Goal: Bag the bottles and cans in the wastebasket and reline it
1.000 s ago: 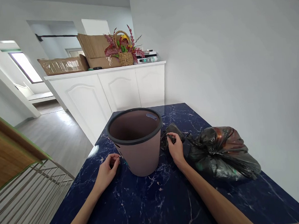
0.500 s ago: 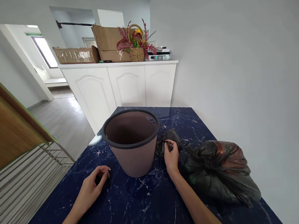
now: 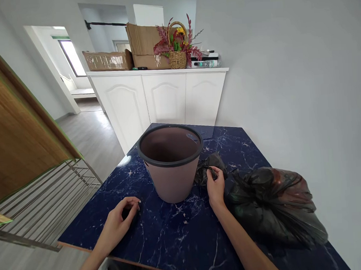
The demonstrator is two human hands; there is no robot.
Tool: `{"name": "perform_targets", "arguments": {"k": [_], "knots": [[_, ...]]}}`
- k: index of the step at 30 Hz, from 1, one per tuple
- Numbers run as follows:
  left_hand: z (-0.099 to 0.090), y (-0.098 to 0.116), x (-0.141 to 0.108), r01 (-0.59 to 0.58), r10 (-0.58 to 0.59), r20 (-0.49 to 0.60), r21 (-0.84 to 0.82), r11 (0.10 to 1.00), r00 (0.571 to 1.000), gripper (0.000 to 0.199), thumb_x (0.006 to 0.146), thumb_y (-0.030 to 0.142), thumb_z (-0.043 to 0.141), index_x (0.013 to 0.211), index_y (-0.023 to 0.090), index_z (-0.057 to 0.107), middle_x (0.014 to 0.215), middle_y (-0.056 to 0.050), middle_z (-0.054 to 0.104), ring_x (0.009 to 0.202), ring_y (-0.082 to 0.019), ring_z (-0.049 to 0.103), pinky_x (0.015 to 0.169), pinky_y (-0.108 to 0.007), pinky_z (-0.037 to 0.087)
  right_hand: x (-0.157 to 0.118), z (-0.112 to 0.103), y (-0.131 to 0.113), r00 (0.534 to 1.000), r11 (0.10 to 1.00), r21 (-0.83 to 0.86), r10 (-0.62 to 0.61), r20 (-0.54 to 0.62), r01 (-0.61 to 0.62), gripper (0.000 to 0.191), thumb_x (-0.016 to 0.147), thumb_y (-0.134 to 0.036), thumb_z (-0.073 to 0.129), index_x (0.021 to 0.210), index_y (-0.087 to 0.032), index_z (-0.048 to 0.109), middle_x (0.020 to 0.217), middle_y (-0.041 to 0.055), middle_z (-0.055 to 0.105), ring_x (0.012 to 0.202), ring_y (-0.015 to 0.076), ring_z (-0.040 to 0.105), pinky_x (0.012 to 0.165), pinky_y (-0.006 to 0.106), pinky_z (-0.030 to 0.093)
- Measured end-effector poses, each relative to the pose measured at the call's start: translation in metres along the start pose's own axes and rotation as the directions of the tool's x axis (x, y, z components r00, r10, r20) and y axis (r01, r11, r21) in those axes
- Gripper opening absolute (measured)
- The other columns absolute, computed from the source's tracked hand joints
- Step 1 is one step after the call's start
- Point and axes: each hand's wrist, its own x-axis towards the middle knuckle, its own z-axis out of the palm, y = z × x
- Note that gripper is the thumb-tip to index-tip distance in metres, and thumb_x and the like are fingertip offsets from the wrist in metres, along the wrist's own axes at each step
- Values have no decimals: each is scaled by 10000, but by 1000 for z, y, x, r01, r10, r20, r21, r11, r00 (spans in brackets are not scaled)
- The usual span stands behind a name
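A mauve bin (image 3: 174,180) with a dark rim stands upright on the blue marbled table (image 3: 174,241). Beside its right side, my right hand (image 3: 215,185) pinches a small crumpled black plastic bag (image 3: 217,162). My left hand (image 3: 120,222) rests on the table to the left of the bin, its fingers curled and the tips together; whether anything is between them cannot be made out. A large, full black plastic bag (image 3: 273,206), knotted and partly see-through, lies right of my right forearm.
Behind the table is a white cabinet (image 3: 166,95) with cardboard boxes (image 3: 108,61), a flower basket (image 3: 177,59) and a bottle on top. A metal rack (image 3: 47,204) with a wooden board (image 3: 18,136) stands at the left. A wall borders the right side.
The view has shifted, so the scene appears further right and slightly higher. Both hands keep nearly the same places relative to the bin, and the small bag stays in my right hand.
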Motion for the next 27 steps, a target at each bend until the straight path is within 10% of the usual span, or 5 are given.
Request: {"name": "perform_targets", "arguments": {"k": [10,14,18,27], "knots": [[-4,0,-24,5,-6,-4,-62,998,1000,370,996,561,572,1069,232,724,973,-63,782,901,-243,739,861,-351,581,-79,-43,-25,989,991,96,84,123,-96,486,808,-629,769,1098,-241,724,1287,128,718,1229,338,654,963,409,559],[-6,5,-29,-8,13,47,-97,995,999,369,1014,558,546,1080,232,706,1002,-78,772,938,-253,719,900,-375,573,-127,-79,-51,888,868,271,323,327,-415,528,725,-571,906,1154,-285,793,1346,81,747,1194,363,722,889,430,641],[-10,38,-38,-87,101,99,-134,987,990,304,1056,492,517,1138,243,670,1065,-90,730,956,-244,681,890,-362,568,-154,-104,-87,799,693,413,433,417,-591,567,656,-514,978,1176,-350,824,1319,17,773,1279,367,698,1012,477,644],[-23,116,-60,-302,343,103,-287,909,934,640,989,346,693,1531,332,351,1414,-116,564,1233,-250,604,1082,-388,513,-168,-86,-140,811,690,460,339,478,-559,487,641,-462,975,1095,-322,864,1309,13,779,1373,387,636,1099,512,612]]}}
